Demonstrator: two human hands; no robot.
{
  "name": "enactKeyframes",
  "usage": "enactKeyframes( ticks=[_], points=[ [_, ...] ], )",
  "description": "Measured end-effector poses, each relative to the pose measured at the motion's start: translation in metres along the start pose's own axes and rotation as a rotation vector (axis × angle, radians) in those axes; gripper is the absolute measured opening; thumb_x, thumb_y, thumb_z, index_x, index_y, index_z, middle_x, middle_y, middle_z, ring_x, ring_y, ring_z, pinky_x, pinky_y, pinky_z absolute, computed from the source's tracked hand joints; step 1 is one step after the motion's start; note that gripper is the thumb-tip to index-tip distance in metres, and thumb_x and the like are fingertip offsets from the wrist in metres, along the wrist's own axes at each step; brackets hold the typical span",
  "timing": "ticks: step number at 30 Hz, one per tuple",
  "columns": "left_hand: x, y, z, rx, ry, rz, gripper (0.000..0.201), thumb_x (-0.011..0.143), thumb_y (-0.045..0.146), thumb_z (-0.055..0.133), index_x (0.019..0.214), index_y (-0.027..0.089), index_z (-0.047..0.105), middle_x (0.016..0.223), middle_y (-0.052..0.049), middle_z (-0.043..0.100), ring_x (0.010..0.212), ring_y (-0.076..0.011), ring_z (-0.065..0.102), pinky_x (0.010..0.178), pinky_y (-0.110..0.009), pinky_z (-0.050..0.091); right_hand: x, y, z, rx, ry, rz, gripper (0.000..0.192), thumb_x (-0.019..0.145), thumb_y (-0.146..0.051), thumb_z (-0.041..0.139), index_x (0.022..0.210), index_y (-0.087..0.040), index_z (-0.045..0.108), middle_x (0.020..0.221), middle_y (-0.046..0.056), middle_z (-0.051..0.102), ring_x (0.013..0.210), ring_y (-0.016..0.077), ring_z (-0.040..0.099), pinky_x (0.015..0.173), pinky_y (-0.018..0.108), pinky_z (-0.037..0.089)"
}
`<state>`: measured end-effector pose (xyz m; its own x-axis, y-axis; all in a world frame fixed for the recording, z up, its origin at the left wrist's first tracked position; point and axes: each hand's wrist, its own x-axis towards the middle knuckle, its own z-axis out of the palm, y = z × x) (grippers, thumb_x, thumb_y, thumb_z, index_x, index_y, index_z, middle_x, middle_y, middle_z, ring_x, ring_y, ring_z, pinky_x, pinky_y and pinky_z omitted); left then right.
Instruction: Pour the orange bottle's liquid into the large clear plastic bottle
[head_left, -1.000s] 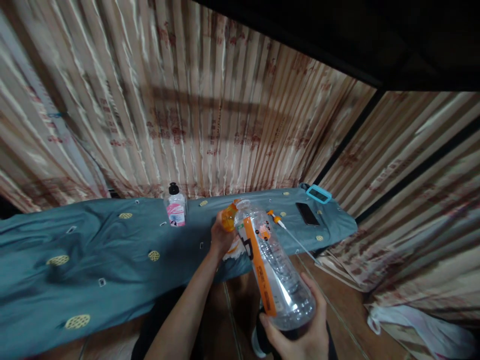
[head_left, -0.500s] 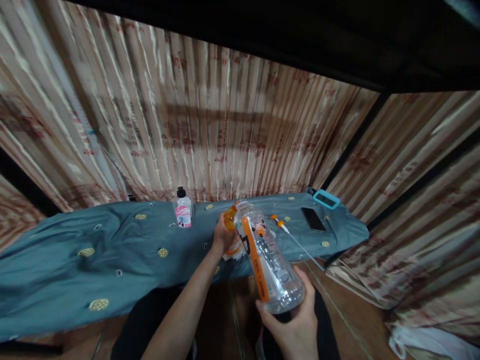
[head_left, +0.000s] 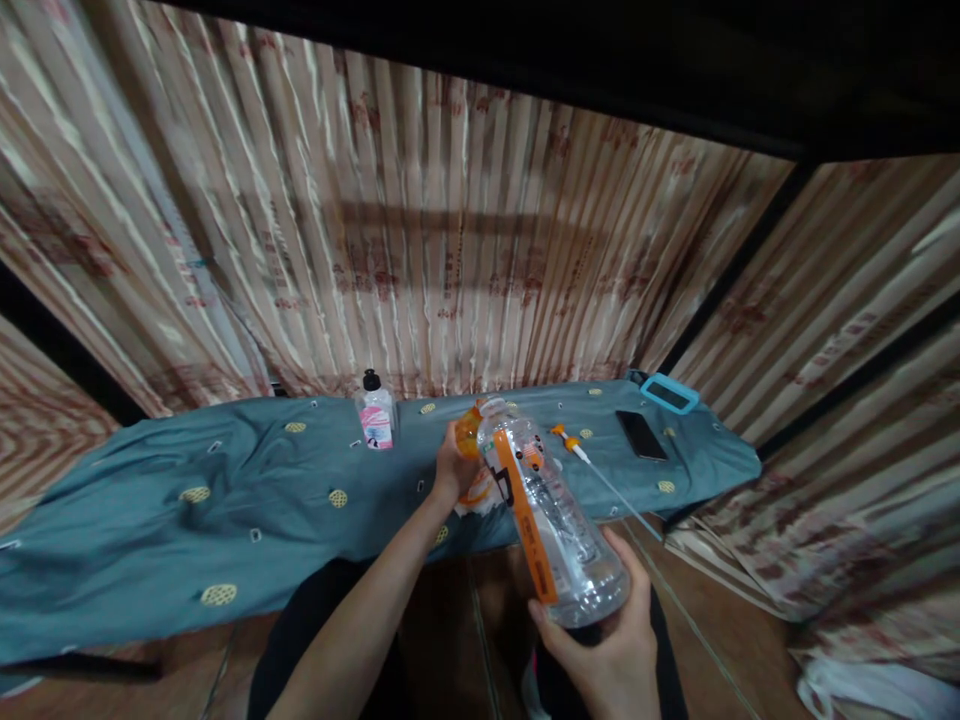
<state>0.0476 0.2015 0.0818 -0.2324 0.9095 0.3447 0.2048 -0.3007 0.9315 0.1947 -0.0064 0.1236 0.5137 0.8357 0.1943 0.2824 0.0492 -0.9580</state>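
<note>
Head view, the only one, looks down over a long board draped in a teal cloth (head_left: 225, 500) with yellow dots, standing before striped curtains (head_left: 450, 250). At the near edge of the cloth, about the middle of its length, the right hand (head_left: 611, 665) cups the base of a clear plastic bottle (head_left: 551, 520) with an orange label strip, fingers wrapped under and around its bottom; the bottle leans away from the person, its open neck pointing toward the far edge. The left hand (head_left: 450, 470) is up at that neck, fingers closed around an orange cap (head_left: 466, 436) held just beside the mouth; whether cap and mouth touch I cannot tell. Under the left hand lies something white and orange on the cloth, too hidden to name. Near the far edge, left of the hands, stands a small clear bottle (head_left: 376, 412) with a black top and pink label, upright. To the right of the big bottle a thin white tube with an orange tip (head_left: 592, 468) lies on the cloth, running off the near edge. Toward the right end lie a dark phone (head_left: 641, 435) and, at the far right corner, a flat thing with a light-blue frame (head_left: 670, 393).
</note>
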Motion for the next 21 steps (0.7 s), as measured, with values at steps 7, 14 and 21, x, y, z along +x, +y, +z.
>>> enactKeyframes(
  ticks=[7,14,21],
  points=[
    [-0.003,-0.001,0.0,-0.003,-0.01,0.017,0.038,0.066,0.018,0.073,0.1,0.02,0.055,0.099,-0.005,0.073,0.089,-0.0212,0.069,0.08,-0.035,0.057,-0.002,-0.008,-0.001,-0.003,0.009,0.001,0.091,0.058,-0.049,0.079,0.136,-0.024,0.04,0.145,0.011,0.046,0.124,0.0255,0.052,0.097,0.036,0.045],
    [-0.006,0.008,-0.003,0.022,-0.031,0.018,0.039,0.067,0.02,0.07,0.102,0.018,0.054,0.098,-0.005,0.071,0.09,-0.0225,0.07,0.08,-0.033,0.055,-0.002,-0.009,-0.005,-0.078,0.028,-0.051,0.089,0.057,-0.049,0.079,0.134,-0.021,0.043,0.137,0.012,0.053,0.119,0.0268,0.056,0.093,0.037,0.046],
    [-0.004,0.012,-0.004,0.05,-0.047,-0.018,0.038,0.068,0.02,0.069,0.102,0.018,0.052,0.097,-0.007,0.071,0.088,-0.0239,0.07,0.079,-0.037,0.055,-0.003,-0.008,-0.002,-0.088,0.059,-0.019,0.092,0.056,-0.054,0.078,0.134,-0.023,0.042,0.133,0.011,0.055,0.121,0.0282,0.054,0.092,0.037,0.045]
  ],
)
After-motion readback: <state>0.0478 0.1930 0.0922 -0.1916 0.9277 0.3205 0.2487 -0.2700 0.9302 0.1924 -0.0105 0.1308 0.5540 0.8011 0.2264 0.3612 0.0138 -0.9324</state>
